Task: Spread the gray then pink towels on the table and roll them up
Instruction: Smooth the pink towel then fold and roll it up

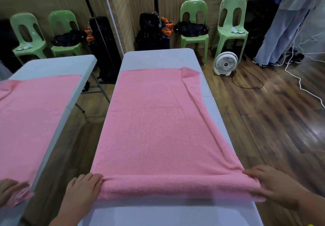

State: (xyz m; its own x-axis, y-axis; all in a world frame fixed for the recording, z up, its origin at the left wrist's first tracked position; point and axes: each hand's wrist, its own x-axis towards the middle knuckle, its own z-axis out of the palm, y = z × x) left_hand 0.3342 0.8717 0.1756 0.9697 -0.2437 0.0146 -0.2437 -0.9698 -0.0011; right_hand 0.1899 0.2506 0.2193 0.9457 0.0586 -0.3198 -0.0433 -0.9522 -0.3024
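Observation:
A pink towel (pixel 158 120) lies spread lengthwise on the white table (pixel 158 58). Its near end is turned over into a low roll (pixel 172 188) across the table's width. My left hand (pixel 84 187) presses on the roll's left end with fingers curled over it. My right hand (pixel 274 185) holds the roll's right end the same way. The towel's far right corner (pixel 190 73) is folded back on itself, and its right edge is rumpled. No gray towel is in view.
A wall mirror (pixel 44 102) on the left repeats the table, towel and hand. Green plastic chairs (pixel 194 25) with dark bags line the back wall. A white floor fan (pixel 226 63) and loose cables (pixel 302 85) lie right of the table; a person (pixel 288 23) stands at far right.

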